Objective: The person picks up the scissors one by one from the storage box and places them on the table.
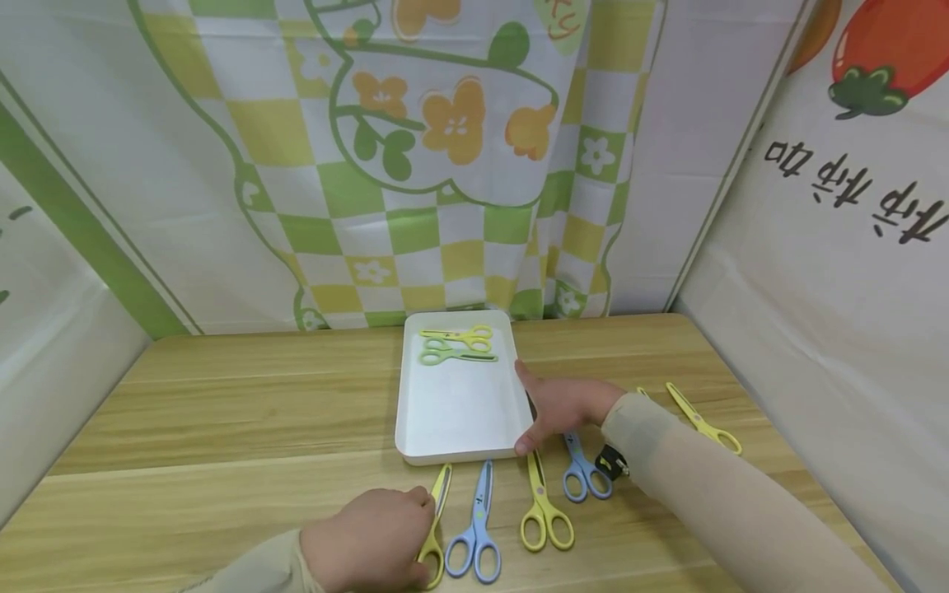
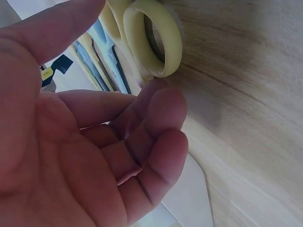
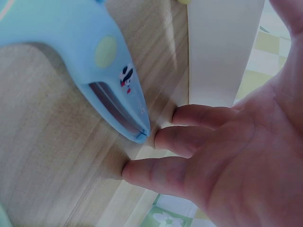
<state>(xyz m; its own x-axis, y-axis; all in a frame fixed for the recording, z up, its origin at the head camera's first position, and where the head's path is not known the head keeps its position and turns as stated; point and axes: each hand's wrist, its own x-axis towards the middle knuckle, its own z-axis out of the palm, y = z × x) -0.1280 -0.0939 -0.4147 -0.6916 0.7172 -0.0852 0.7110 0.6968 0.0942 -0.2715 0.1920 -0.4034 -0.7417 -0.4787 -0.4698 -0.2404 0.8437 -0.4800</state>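
My left hand (image 1: 374,535) is low over yellow scissors (image 1: 436,539) in front of the tray. Its fingers bend loosely beside the blade, and the thumb overlaps a handle loop (image 2: 154,40); the gap between thumb and fingers is wide. At the white tray's (image 1: 460,420) right side, my right hand (image 1: 559,405) spreads its fingers, thumb at the near right corner. In the right wrist view its straight fingertips (image 3: 142,172) press on the table by the tray wall. Light blue scissors (image 3: 102,52) lie beside them. Yellow scissors (image 1: 478,333) and green scissors (image 1: 455,356) rest inside the tray.
Along the tray's near side lie blue scissors (image 1: 478,523), yellow scissors (image 1: 541,502) and more blue scissors (image 1: 582,469), partly under the right forearm. Another yellow pair (image 1: 704,420) lies far right. A patterned cloth (image 1: 445,231) hangs behind the wooden table (image 1: 245,412).
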